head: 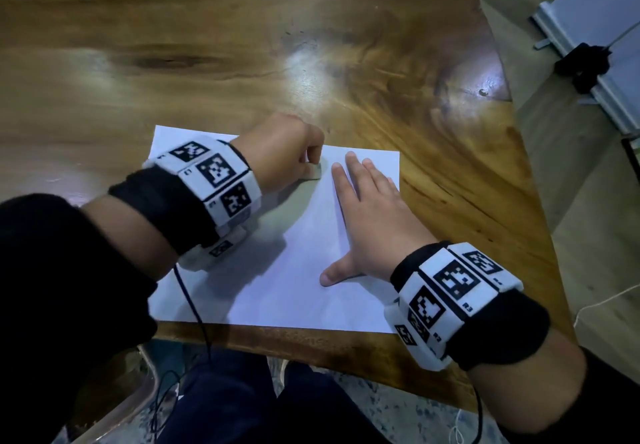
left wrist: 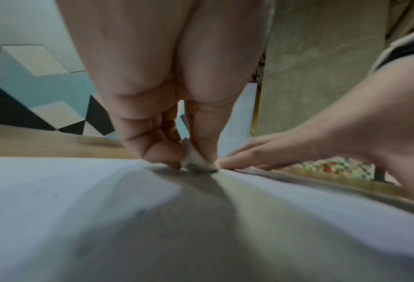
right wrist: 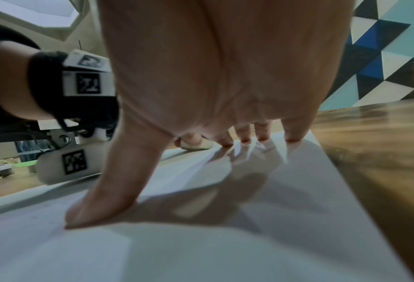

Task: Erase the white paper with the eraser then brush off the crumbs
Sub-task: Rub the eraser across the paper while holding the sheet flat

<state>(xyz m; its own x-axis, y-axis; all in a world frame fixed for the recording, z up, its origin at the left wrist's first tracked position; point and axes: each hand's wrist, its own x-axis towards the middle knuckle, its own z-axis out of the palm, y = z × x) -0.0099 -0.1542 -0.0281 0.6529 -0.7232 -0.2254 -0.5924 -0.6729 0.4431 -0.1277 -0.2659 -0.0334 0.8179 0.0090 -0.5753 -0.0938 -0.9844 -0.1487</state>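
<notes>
Lying flat near the wooden table's [head: 346,62] front edge, the white rectangular paper sheet [head: 294,270] carries both hands: the left hand [head: 280,152] pinches a small off-white eraser [head: 313,175] near the sheet's far edge, while the right hand [head: 374,215] presses flat, fingers spread.

From the left wrist, fingertips [left wrist: 162,152] clamp the worn, rounded eraser [left wrist: 198,162] against the paper [left wrist: 56,190].

From the right wrist, straight fingers [right wrist: 295,129] and thumb touch the sheet [right wrist: 201,248].

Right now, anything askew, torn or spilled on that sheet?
Nothing stands out. The paper lies flat on the table, turned slightly off the table's near edge, with no tear or crease visible. The left hand pinches the eraser against it; the right hand presses flat. No crumbs are discernible.
</notes>
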